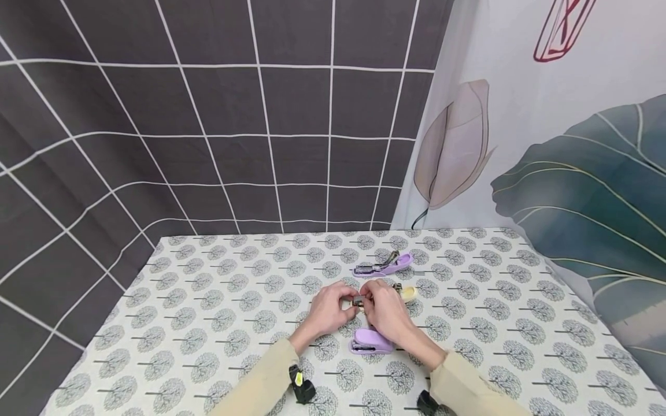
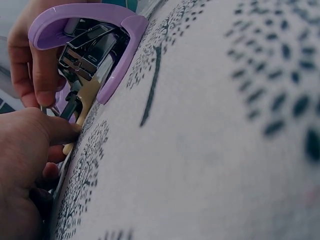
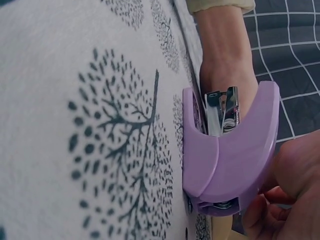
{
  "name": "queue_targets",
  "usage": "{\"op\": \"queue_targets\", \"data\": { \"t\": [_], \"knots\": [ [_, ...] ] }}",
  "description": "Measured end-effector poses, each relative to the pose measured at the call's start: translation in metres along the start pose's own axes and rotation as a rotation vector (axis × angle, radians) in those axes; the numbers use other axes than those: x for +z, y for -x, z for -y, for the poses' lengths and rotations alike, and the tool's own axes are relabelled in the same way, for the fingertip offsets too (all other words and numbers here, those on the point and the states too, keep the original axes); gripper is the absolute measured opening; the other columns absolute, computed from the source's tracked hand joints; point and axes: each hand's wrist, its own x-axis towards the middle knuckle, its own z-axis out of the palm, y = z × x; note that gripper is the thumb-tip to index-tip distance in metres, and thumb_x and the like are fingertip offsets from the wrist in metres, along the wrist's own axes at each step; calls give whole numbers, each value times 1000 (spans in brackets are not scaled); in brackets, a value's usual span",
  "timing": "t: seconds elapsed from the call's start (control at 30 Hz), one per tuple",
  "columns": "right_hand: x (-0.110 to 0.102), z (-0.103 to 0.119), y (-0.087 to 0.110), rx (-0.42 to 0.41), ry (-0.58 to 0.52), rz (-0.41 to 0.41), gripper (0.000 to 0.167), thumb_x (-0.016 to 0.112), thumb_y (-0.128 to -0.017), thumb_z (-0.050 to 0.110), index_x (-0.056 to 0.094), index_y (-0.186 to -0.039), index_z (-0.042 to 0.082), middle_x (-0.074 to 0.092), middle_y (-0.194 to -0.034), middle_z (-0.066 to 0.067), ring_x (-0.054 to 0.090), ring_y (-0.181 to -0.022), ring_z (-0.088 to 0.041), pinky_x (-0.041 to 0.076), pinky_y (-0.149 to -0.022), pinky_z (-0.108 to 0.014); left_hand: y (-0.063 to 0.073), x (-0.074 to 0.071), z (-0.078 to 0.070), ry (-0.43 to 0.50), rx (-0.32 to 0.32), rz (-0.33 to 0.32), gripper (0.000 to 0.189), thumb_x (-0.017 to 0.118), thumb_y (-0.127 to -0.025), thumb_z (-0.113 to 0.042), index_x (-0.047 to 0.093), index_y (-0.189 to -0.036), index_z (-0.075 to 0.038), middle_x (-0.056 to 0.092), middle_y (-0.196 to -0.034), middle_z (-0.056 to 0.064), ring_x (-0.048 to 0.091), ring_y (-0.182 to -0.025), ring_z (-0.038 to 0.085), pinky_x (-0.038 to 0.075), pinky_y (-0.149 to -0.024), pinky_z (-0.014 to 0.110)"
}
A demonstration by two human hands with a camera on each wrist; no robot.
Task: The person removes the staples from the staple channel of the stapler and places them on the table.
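A yellow stapler [image 1: 409, 293] lies with its metal works exposed, and the right hand hides its middle. My left hand [image 1: 329, 310] holds its front end, with the thumb [image 2: 65, 131] against the yellow base. Fingertips of my right hand [image 1: 386, 310] pinch a small thin metal piece [image 2: 43, 109] over the stapler's front, close to the left fingers; its exact kind is too small to tell. In the right wrist view, the fingers of the right hand [image 3: 295, 195] are curled and partly hidden behind a purple stapler [image 3: 235, 155].
That purple stapler [image 1: 370, 342] stands just in front of the right hand. Behind both hands, another purple stapler [image 1: 398, 264] lies opened out, its metal part raised. A tree-patterned cloth [image 1: 208, 335] covers the table. Dark checked fabric [image 1: 291, 104] hangs behind it.
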Motion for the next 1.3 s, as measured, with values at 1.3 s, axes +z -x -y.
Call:
{"op": "queue_targets", "data": {
  "t": [1.3],
  "knots": [
    [-30,7,3,-25,-231,-57,20,64,-81,-18,65,-93,-2,60,-82,-2,56,-72,-11,52,-66,-23,1,-1,-2,13,-4,1,24,81,-79,-16,75,-103,-16,63,-89,-8,48,-69,5,42,-64,24]
  ]
}}
